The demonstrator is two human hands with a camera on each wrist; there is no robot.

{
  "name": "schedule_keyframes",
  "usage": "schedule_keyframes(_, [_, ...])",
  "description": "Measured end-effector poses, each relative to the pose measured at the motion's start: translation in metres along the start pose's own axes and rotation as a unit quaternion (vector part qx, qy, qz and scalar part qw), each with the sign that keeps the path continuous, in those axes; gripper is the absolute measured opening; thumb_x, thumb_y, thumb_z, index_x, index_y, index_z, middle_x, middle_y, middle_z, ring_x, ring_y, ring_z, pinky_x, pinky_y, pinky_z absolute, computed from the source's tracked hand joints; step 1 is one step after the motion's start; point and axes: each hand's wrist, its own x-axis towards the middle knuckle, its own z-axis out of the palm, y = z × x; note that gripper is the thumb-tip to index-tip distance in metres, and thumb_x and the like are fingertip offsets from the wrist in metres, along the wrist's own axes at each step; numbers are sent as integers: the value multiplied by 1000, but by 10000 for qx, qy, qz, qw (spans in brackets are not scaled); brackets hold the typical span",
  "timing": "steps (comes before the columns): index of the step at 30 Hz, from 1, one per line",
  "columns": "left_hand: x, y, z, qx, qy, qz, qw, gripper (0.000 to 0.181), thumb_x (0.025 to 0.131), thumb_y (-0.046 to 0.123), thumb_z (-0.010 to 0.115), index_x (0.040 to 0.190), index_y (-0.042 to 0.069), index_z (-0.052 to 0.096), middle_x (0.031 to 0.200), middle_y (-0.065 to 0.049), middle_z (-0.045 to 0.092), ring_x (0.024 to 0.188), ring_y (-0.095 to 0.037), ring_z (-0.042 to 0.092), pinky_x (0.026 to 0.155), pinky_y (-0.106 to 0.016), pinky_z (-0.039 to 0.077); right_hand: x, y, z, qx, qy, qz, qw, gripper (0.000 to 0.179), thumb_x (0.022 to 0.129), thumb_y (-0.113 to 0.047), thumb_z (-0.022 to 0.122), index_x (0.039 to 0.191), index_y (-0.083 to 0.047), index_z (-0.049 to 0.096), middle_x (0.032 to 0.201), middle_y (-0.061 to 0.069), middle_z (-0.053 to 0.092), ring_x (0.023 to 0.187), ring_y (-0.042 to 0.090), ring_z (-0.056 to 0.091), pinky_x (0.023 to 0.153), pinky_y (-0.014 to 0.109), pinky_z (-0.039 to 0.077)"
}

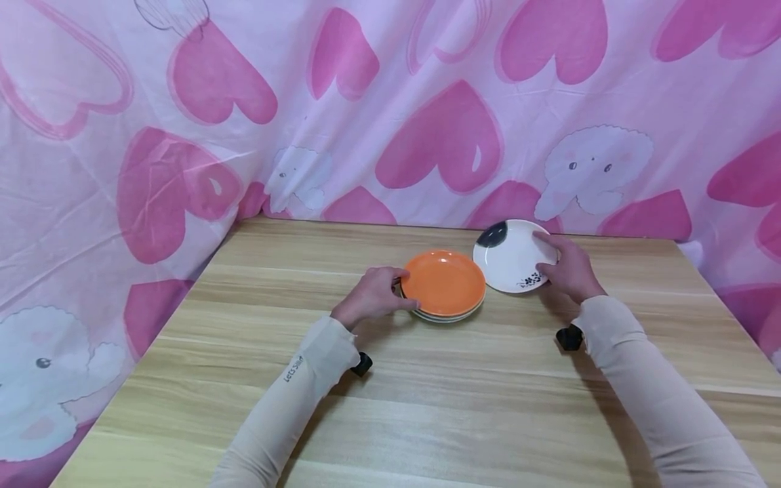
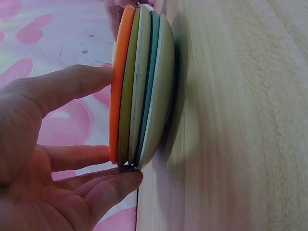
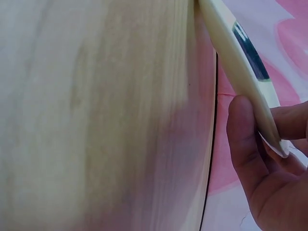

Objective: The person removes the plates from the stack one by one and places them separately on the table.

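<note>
Nearest, a wide stretch of the pale wood-grain bench (image 1: pixel 427 420), below two light sleeves (image 1: pixel 287 403): much free room on this side.

Next, at the left rim of a low stack of round glazed plates (image 2: pixel 140 91), the left hand (image 1: pixel 373 293), with thumb and fingers around the rim, grasping the stack from its side. On top, an orange round plate (image 1: pixel 444 283); under it, in the left wrist view, rims of olive, whitish, teal and cream colour. Apparently resting on the bench.

A little farther and to the right, the main relation: a round white ceramic plate (image 1: pixel 511 257) with black patch and small dark flower print, just left of the right hand (image 1: pixel 567 266), beyond the stack and to its right. Clearly nearer to the right hand, and pinched by it at the right rim. No long axis, only a tilt: rim at the hand raised off the bench, opposite rim lower. Very near to the orange rim; touching or apart, cannot tell.

For a leftward shift, probably necessary to lift above the stack first; toward the right and the near side, more freedom.

Farthest, the back edge of the bench, close to the white plate, then the pink heart-printed cloth (image 1: pixel 360 146): little room there.
</note>
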Motion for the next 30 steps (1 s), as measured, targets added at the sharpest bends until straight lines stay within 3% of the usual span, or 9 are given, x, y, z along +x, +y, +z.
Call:
schedule_keyframes(8, [1, 1, -1, 10, -1, 31, 10000, 71, 83, 34, 81, 142, 3, 55, 145, -12, 59, 130, -24, 56, 113, -39, 47, 4, 1, -3, -306, -165, 250, 9991, 74, 92, -4, 64, 157, -13, 30, 160, 32, 26, 146, 55, 24, 120, 67, 23])
schedule_keyframes(13, [1, -1, -1, 30, 6, 20, 10000, 70, 83, 33, 81, 141, 3, 56, 145, -12, 59, 131, -23, 55, 114, -39, 46, 7, 0, -4, -437, -326, 436, 9976, 76, 92, -8, 67, 157, -13, 30, 160, 32, 26, 144, 54, 27, 118, 64, 29])
schedule_keyframes(15, [1, -1, -1, 5, -9, 7, 10000, 71, 83, 33, 81, 141, 3, 56, 145, -12, 58, 131, -23, 55, 114, -40, 46, 7, 0, -5, -484, -372, 493, 9969, 75, 92, -9, 67, 157, -12, 30, 159, 33, 27, 141, 52, 31, 113, 60, 36])
schedule_keyframes(17, [1, -1, -1, -10, -4, 23, 10000, 70, 83, 33, 81, 141, 3, 56, 145, -12, 59, 131, -23, 56, 113, -39, 47, 6, 0, -4, -499, -384, 534, 9966, 75, 92, -10, 67, 157, -11, 31, 158, 34, 28, 134, 50, 35, 100, 49, 47])
schedule_keyframes(22, [1, 0, -1, -39, -26, 10, 10000, 71, 83, 33, 81, 142, 3, 55, 146, -12, 58, 132, -24, 55, 115, -40, 46, 5, 2, -3, -549, -279, 500, 9968, 73, 89, -8, 69, 155, -8, 36, 154, 36, 34, 122, 46, 41, 66, 23, 47])
schedule_keyframes(30, [-1, 1, 1, -63, -3, -16, 10000, 71, 83, 33, 81, 142, 3, 55, 146, -12, 58, 132, -25, 55, 114, -40, 46, 6, -1, -2, -529, -331, 685, 9957, 73, 90, -7, 69, 154, -8, 36, 152, 36, 36, 119, 46, 45, 67, 21, 49])
